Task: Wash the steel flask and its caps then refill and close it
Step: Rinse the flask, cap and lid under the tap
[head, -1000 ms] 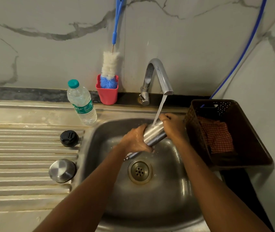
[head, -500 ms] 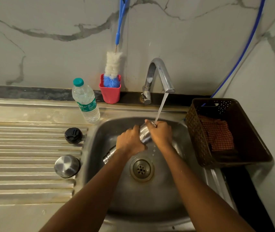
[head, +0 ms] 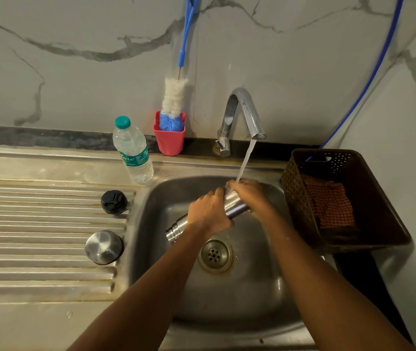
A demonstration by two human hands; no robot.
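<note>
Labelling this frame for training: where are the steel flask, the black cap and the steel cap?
steel flask (head: 234, 204), head view, on its shiny mid-body.
black cap (head: 113, 201), head view, on the middle of its top.
steel cap (head: 103, 247), head view, on the middle of its top.

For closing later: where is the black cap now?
In the head view, the black cap sits on the ribbed drainboard left of the sink, just behind the steel cap.

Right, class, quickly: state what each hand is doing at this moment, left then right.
Left hand: grips the steel flask around its middle.
Right hand: grips the flask's raised end, under the running water.
</note>
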